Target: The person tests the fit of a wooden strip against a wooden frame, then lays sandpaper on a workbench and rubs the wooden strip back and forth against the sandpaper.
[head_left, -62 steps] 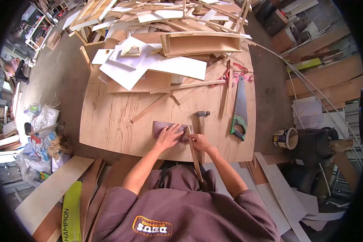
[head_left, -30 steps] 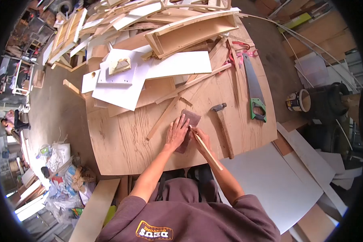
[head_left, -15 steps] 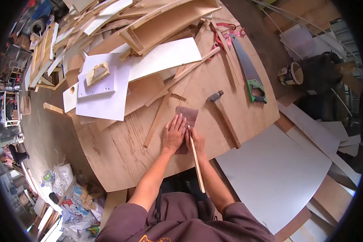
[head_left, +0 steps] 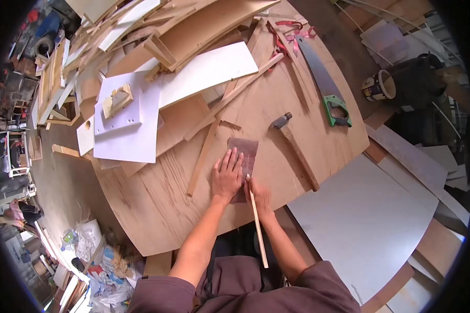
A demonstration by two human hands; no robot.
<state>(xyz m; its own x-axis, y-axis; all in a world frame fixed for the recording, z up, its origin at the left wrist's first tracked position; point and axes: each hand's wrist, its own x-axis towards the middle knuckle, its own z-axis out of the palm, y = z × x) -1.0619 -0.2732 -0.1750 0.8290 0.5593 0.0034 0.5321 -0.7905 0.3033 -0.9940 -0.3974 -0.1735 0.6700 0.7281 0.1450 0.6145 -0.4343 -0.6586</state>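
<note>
A creased brown sheet of sandpaper [head_left: 244, 147] lies on the plywood tabletop [head_left: 156, 208]. My left hand [head_left: 227, 177] rests flat on it, fingers stretched out, pressing it against the wood. Close beside it, my right hand [head_left: 259, 195] is closed around a thin wooden strip [head_left: 259, 235]. The strip's upper end touches or nearly touches the sandpaper, and its long end points back toward my body past the table's edge. To the right of the sandpaper lies a hammer [head_left: 296, 151] with a wooden handle.
A green-handled handsaw [head_left: 329, 94] lies farther right. Wooden offcuts, a white board [head_left: 209, 75] and an open wooden box [head_left: 209, 34] pile up at the back left. A large grey panel [head_left: 371, 224] stands beyond the table's right edge. Plastic bags [head_left: 109, 276] lie at the lower left.
My right hand has slid the wooden strip slightly toward my body along the sandpaper. My left hand stays on the sheet. The view has shifted a little.
</note>
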